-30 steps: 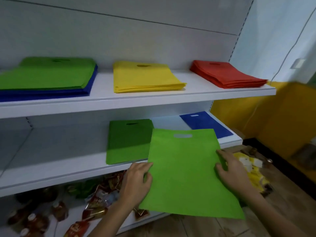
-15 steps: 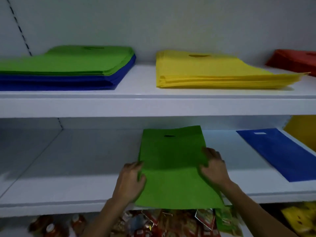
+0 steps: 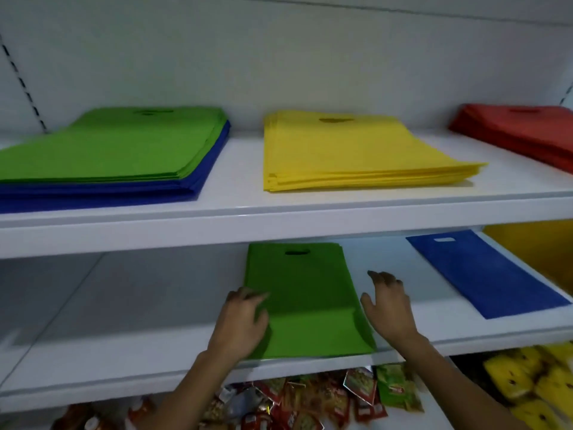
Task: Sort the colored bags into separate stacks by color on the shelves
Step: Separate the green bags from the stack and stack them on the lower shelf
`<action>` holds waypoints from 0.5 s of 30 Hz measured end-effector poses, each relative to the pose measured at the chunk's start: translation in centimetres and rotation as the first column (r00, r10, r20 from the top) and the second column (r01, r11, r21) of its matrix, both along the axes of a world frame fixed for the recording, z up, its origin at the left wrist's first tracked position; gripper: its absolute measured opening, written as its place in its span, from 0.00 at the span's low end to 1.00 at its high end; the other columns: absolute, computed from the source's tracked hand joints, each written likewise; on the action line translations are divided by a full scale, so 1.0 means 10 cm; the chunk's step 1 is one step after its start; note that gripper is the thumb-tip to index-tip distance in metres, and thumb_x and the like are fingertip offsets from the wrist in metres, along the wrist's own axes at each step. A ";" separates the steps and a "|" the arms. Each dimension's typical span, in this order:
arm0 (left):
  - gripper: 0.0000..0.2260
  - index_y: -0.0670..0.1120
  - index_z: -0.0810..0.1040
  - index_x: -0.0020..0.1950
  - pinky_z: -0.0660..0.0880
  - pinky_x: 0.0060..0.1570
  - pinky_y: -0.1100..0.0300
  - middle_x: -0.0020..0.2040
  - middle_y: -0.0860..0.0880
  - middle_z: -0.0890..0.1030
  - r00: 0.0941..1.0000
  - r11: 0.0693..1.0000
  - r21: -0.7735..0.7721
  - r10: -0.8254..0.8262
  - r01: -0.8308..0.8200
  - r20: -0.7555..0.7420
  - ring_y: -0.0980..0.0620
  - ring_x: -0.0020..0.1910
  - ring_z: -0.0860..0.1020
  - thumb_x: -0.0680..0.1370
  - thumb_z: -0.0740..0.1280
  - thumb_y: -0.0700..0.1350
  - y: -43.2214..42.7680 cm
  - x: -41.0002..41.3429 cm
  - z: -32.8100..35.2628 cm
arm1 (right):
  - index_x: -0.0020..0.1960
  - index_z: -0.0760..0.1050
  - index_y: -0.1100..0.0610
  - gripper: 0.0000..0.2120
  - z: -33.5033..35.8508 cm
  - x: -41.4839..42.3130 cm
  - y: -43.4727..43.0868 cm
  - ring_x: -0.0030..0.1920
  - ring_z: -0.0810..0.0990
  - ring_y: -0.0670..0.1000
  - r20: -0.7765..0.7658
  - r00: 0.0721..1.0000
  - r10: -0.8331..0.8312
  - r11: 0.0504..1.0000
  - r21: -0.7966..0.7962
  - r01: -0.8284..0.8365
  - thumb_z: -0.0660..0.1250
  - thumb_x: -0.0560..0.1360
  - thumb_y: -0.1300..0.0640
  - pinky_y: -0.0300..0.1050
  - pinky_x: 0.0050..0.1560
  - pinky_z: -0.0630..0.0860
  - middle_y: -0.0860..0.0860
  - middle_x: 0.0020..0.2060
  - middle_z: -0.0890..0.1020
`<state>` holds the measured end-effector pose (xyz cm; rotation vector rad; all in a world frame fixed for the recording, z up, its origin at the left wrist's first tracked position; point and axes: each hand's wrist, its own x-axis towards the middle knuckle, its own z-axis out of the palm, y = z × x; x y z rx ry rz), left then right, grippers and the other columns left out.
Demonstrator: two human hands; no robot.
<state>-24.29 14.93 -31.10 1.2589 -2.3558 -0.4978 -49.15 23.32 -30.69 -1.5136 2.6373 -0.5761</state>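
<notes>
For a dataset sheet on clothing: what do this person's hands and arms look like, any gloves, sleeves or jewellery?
The left hand and right hand are ungloved. Both forearms are bare, no sleeve in view. No watch or ring shows, though the picture is blurred.

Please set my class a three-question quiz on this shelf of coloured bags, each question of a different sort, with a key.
1. True or false: the yellow stack lies on the upper shelf, left of the red stack.
2. On that shelf, which colour lies under the green bags? A red, B blue, C yellow.
3. Fill in: the left hand rests on a ___ bag on the lower shelf.
Key: 1 true; 2 B, the blue bags; 3 green, the green bag.
</notes>
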 end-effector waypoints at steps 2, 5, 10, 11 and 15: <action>0.17 0.49 0.71 0.67 0.62 0.62 0.64 0.64 0.47 0.72 0.998 0.999 -0.021 -0.027 0.026 -0.063 0.50 0.63 0.67 0.78 0.62 0.43 0.24 0.04 0.26 | 0.70 0.64 0.61 0.23 0.30 0.08 0.27 0.64 0.68 0.60 0.009 1.000 0.025 0.998 -0.065 -0.025 0.62 0.75 0.60 0.53 0.59 0.70 0.60 0.65 0.70; 0.17 0.49 0.72 0.66 0.60 0.63 0.66 0.62 0.49 0.72 0.989 0.998 -0.054 -0.047 0.040 -0.143 0.53 0.63 0.66 0.78 0.62 0.42 0.68 0.19 0.66 | 0.68 0.66 0.62 0.22 0.75 0.26 0.65 0.61 0.71 0.59 -0.022 0.997 0.078 0.986 -0.144 -0.080 0.62 0.74 0.63 0.51 0.56 0.71 0.59 0.60 0.74; 0.15 0.50 0.73 0.64 0.63 0.62 0.63 0.59 0.51 0.72 0.979 0.993 -0.113 -0.045 0.022 -0.200 0.53 0.62 0.67 0.77 0.63 0.42 1.09 0.55 1.35 | 0.67 0.67 0.61 0.21 1.43 0.69 1.03 0.60 0.73 0.56 -0.038 0.987 0.158 0.947 -0.278 -0.162 0.62 0.74 0.63 0.49 0.57 0.70 0.57 0.59 0.76; 0.15 0.50 0.74 0.63 0.63 0.60 0.63 0.58 0.51 0.72 0.977 0.992 -0.127 -0.035 0.008 -0.212 0.52 0.61 0.67 0.77 0.63 0.41 1.11 0.61 1.48 | 0.67 0.67 0.61 0.21 1.57 0.74 1.05 0.60 0.73 0.56 -0.058 0.982 0.177 0.937 -0.296 -0.186 0.62 0.74 0.63 0.49 0.56 0.70 0.57 0.59 0.76; 0.14 0.46 0.77 0.60 0.61 0.55 0.66 0.55 0.48 0.74 0.967 0.981 -0.188 -0.003 -0.046 -0.256 0.49 0.58 0.70 0.75 0.65 0.38 1.08 0.82 1.89 | 0.67 0.67 0.60 0.21 2.08 0.92 0.97 0.59 0.73 0.55 -0.114 0.975 0.189 0.906 -0.364 -0.218 0.62 0.75 0.63 0.48 0.54 0.70 0.56 0.58 0.75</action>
